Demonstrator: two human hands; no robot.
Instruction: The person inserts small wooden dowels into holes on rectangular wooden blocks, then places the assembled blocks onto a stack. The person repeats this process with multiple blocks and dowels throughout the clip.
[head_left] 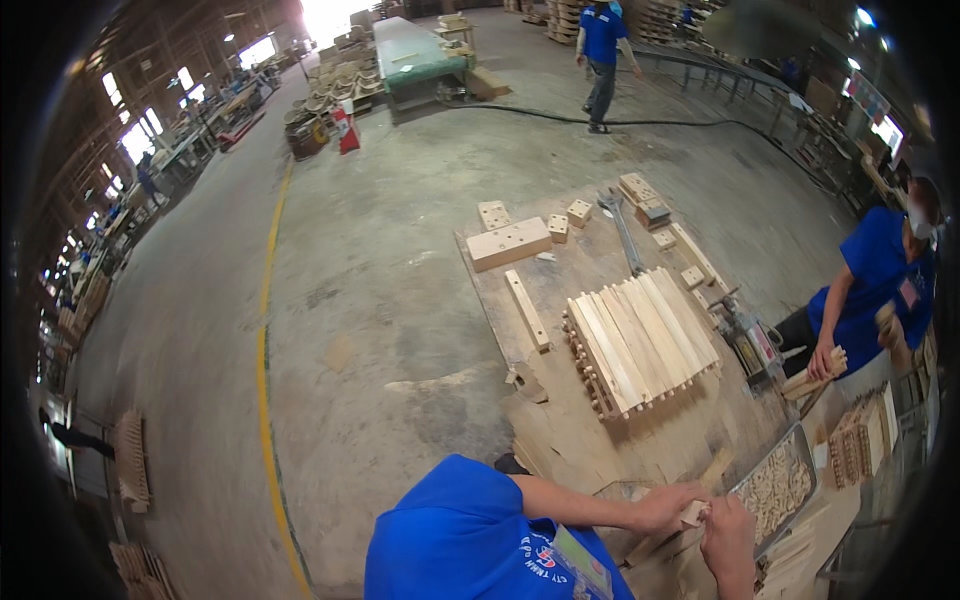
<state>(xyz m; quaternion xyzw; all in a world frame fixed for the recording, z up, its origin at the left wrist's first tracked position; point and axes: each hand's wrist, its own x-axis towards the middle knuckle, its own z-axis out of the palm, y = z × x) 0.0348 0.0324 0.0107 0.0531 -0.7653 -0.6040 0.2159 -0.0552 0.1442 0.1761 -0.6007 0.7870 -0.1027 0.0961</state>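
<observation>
My left hand (668,508) is closed around a pale wooden strip (693,514), whose end shows between my two hands. At that end my right hand (729,545) has its fingers pinched together; what they hold, if anything, is too small to make out. Just beside my right hand is a grey tray (738,492) filled with small wooden dowels (778,488). Ahead of my hands, a stack of wooden strips (640,335) with dowels sticking out of their ends lies on the worktable (560,400).
Wooden blocks (510,244), a single strip (527,310) and a large wrench (624,232) lie toward the table's far side. A small machine (750,345) sits on its right edge. A co-worker (880,290) holds wood pieces on the right; another person (602,60) is farther off.
</observation>
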